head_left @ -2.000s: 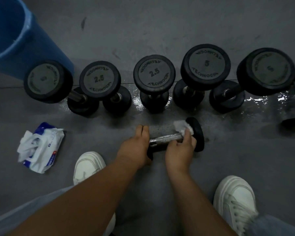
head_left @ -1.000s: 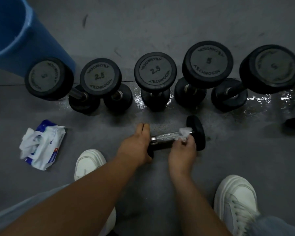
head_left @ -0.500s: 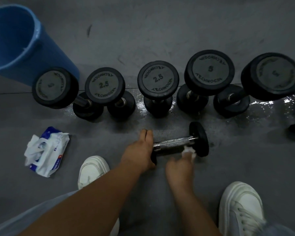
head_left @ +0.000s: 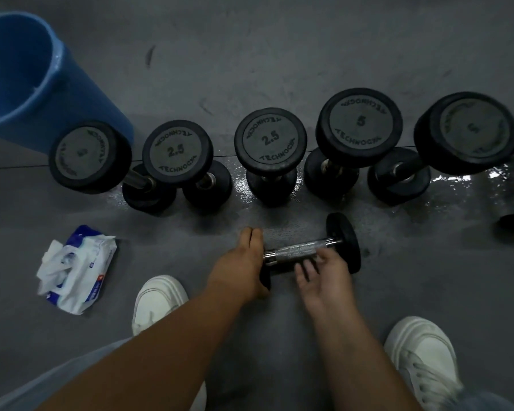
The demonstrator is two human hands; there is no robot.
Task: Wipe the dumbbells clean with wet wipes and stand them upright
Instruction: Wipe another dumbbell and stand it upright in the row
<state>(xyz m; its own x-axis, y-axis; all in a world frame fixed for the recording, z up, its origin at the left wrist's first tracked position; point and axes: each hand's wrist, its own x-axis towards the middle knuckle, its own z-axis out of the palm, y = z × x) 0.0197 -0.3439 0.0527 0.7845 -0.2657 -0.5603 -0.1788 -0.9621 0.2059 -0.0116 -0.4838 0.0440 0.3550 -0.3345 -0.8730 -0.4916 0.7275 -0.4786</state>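
The small dumbbell point(head_left: 312, 250) lay on its side on the floor point(head_left: 279, 63), before the upright row. The left hand point(head_left: 244, 262) clamped its near head; the right hand point(head_left: 324, 274) hovered beneath, fingers point(head_left: 304, 269) apart. Stiff, probably light, slick knurled steel: best gripped mid-handle.

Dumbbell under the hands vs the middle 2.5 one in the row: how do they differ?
Pose: the small dumbbell lies on its side; the 2.5 dumbbell stands on end.
Size: the small dumbbell's heads look narrower than the 2.5 dumbbell's.
Contact: the left hand grips one head of the small dumbbell and the right hand is at its handle; nothing touches the 2.5 dumbbell.
Shared: black heads, metal handle.
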